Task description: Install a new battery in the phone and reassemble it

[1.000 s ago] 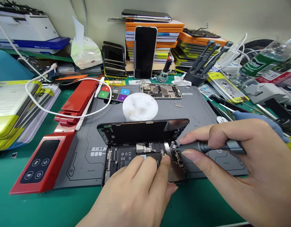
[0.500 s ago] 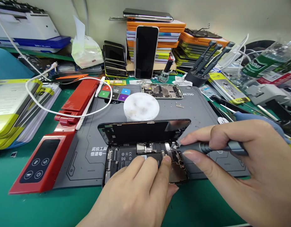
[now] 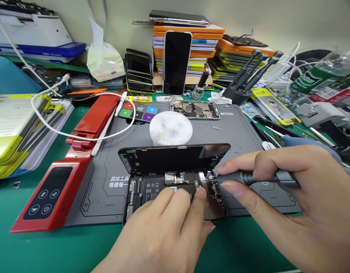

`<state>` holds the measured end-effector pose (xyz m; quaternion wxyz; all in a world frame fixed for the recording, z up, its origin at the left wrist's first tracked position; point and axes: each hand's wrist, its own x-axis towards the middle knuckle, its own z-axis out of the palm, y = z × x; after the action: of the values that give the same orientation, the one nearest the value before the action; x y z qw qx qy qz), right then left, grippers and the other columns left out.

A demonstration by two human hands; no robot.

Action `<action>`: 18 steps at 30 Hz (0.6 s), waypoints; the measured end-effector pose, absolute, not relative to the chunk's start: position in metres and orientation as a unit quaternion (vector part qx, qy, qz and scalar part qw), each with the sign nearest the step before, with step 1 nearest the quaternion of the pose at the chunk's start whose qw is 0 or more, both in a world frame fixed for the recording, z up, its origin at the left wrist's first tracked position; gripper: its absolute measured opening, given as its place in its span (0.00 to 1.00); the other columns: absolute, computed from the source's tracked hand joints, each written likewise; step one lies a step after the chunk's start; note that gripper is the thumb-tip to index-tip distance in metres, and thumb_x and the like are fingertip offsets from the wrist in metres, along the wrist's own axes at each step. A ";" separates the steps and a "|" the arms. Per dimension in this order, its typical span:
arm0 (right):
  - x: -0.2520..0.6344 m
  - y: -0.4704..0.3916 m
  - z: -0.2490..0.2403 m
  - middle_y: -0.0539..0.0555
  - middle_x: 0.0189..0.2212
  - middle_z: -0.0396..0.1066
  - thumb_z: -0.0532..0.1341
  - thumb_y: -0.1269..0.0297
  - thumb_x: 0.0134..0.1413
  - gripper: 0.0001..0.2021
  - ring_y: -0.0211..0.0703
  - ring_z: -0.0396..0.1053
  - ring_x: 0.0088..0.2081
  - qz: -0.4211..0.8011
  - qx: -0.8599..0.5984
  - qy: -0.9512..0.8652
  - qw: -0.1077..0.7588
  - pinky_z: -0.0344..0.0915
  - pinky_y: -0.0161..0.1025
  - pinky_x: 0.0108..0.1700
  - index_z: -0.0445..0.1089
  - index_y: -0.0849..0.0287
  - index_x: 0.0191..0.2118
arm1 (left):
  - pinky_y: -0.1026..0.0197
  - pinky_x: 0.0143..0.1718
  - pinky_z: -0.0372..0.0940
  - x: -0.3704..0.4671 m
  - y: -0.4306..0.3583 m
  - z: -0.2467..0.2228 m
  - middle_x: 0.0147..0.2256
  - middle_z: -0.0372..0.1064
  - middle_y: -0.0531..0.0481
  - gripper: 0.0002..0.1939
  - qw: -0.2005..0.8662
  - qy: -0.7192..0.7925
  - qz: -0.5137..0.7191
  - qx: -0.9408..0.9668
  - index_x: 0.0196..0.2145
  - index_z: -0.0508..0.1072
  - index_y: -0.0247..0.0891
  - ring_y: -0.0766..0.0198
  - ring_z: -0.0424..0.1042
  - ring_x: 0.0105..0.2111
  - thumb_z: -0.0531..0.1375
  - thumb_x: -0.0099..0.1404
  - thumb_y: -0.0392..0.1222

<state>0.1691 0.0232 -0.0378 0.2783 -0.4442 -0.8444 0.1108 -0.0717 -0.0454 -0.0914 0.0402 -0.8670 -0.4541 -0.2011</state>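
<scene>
Phone [image 3: 156, 185], opened up, lies on the grey mat [image 3: 101, 204] near its front edge, screen panel [image 3: 169, 161] tilted up along the far side, inner parts exposed. My left hand [image 3: 160, 227] is closed on the near side, index finger pressed inside, thumb at the edge. My right hand [image 3: 300, 197] grips a dark driver [image 3: 234, 177] between fingers and thumb, its front end at the far right corner; can't tell if the tip touches. Step, as I judge it: fine tool work at that corner. Next move calls for a pinned body, small controlled tip motion and no knock to the raised panel. Behind: white round pot [image 3: 171, 129], then another opened phone frame [image 3: 194, 110]. Green desk [image 3: 86, 250] underneath everything.
</scene>
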 end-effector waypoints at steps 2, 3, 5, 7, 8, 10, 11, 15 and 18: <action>0.169 0.022 -0.037 0.47 0.48 0.79 0.71 0.55 0.74 0.13 0.52 0.81 0.48 0.110 -0.443 -0.846 0.276 0.67 0.50 0.47 0.68 0.39 0.56 | 0.59 0.23 0.69 -0.072 -0.045 -0.091 0.32 0.65 0.53 0.23 0.040 -0.456 -0.201 -0.866 0.68 0.76 0.30 0.61 0.70 0.28 0.52 0.88 0.44; 0.169 0.022 -0.037 0.46 0.48 0.79 0.70 0.55 0.74 0.13 0.51 0.81 0.49 0.113 -0.443 -0.846 0.274 0.67 0.50 0.47 0.68 0.39 0.56 | 0.59 0.23 0.69 -0.072 -0.045 -0.091 0.32 0.65 0.53 0.22 0.040 -0.456 -0.201 -0.866 0.67 0.77 0.30 0.61 0.70 0.28 0.52 0.88 0.44; 0.168 0.023 -0.039 0.46 0.48 0.79 0.71 0.55 0.74 0.13 0.49 0.81 0.49 0.120 -0.443 -0.846 0.271 0.68 0.49 0.48 0.68 0.40 0.55 | 0.60 0.23 0.69 -0.071 -0.045 -0.091 0.33 0.65 0.53 0.22 0.038 -0.456 -0.199 -0.867 0.66 0.78 0.30 0.61 0.71 0.28 0.52 0.88 0.44; 0.167 0.024 -0.041 0.45 0.48 0.79 0.71 0.56 0.74 0.12 0.48 0.81 0.49 0.123 -0.447 -0.843 0.273 0.67 0.50 0.49 0.68 0.41 0.54 | 0.60 0.23 0.69 -0.071 -0.045 -0.092 0.33 0.64 0.53 0.22 0.039 -0.454 -0.203 -0.866 0.67 0.77 0.30 0.61 0.70 0.28 0.52 0.88 0.44; 0.166 0.024 -0.042 0.45 0.48 0.79 0.71 0.56 0.73 0.12 0.48 0.81 0.48 0.117 -0.446 -0.841 0.282 0.67 0.51 0.49 0.69 0.41 0.54 | 0.60 0.23 0.69 -0.071 -0.045 -0.092 0.33 0.64 0.53 0.23 0.040 -0.455 -0.205 -0.866 0.67 0.77 0.31 0.61 0.70 0.28 0.52 0.88 0.44; 0.167 0.025 -0.045 0.45 0.47 0.80 0.71 0.58 0.72 0.12 0.47 0.81 0.47 0.100 -0.440 -0.837 0.309 0.67 0.51 0.47 0.71 0.42 0.54 | 0.60 0.23 0.69 -0.071 -0.045 -0.092 0.33 0.65 0.53 0.23 0.041 -0.458 -0.206 -0.864 0.68 0.76 0.31 0.61 0.70 0.28 0.51 0.88 0.44; 0.168 0.025 -0.045 0.44 0.46 0.81 0.71 0.59 0.71 0.11 0.47 0.81 0.46 0.090 -0.436 -0.835 0.322 0.67 0.51 0.46 0.72 0.42 0.54 | 0.60 0.23 0.70 -0.071 -0.045 -0.092 0.33 0.65 0.53 0.23 0.039 -0.459 -0.203 -0.864 0.69 0.76 0.31 0.61 0.70 0.28 0.51 0.88 0.44; 0.169 0.025 -0.047 0.44 0.46 0.81 0.71 0.58 0.70 0.10 0.44 0.81 0.46 0.085 -0.439 -0.831 0.331 0.68 0.50 0.44 0.73 0.44 0.52 | 0.60 0.23 0.70 -0.073 -0.047 -0.091 0.33 0.67 0.53 0.23 0.038 -0.455 -0.202 -0.866 0.69 0.75 0.30 0.61 0.72 0.29 0.53 0.88 0.44; 0.168 0.025 -0.048 0.45 0.47 0.81 0.72 0.60 0.69 0.11 0.45 0.82 0.46 0.100 -0.435 -0.830 0.334 0.70 0.49 0.45 0.71 0.45 0.50 | 0.60 0.22 0.69 -0.074 -0.047 -0.092 0.33 0.68 0.53 0.23 0.035 -0.451 -0.204 -0.868 0.69 0.75 0.29 0.60 0.74 0.30 0.53 0.88 0.44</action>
<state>0.1683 0.0249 -0.0480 0.3338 -0.4351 -0.8302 0.1004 -0.0738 -0.0469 -0.0916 0.0354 -0.8679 -0.4512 -0.2044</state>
